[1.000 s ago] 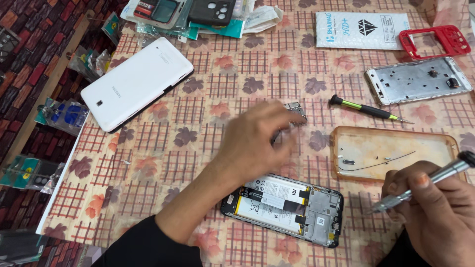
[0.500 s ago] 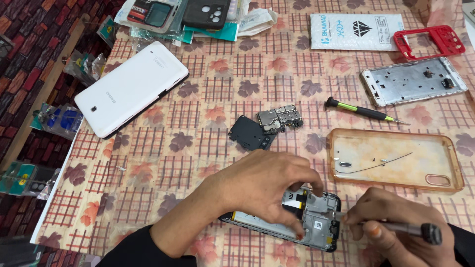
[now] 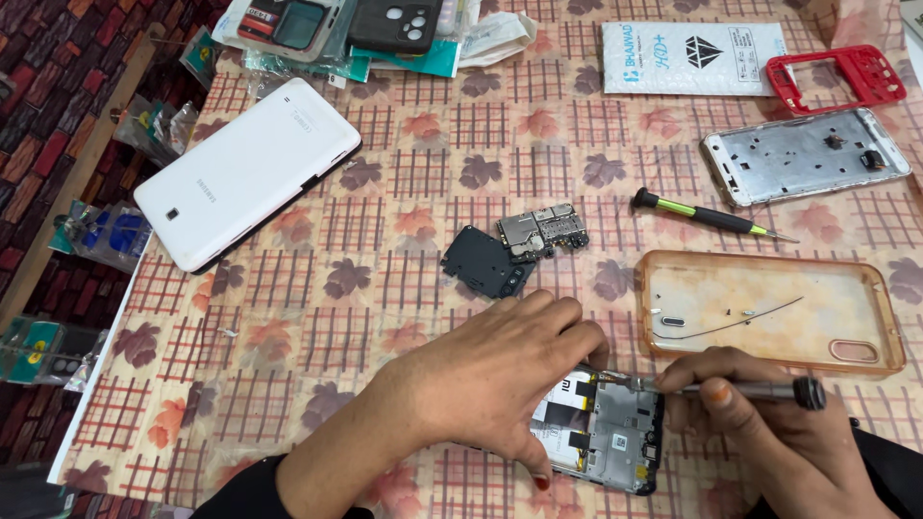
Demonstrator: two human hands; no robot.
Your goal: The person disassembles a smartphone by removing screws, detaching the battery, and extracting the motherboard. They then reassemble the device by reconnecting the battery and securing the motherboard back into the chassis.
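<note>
Pressing lower now, left hand point(image 3: 500, 380) covers opened phone point(image 3: 606, 437).

Bright even light, soft faint shadows, sharp focus, no glare

Dark sleeves cover both forearms, and red polish shows on the left hand point(image 3: 500, 380) thumbnail.
</note>
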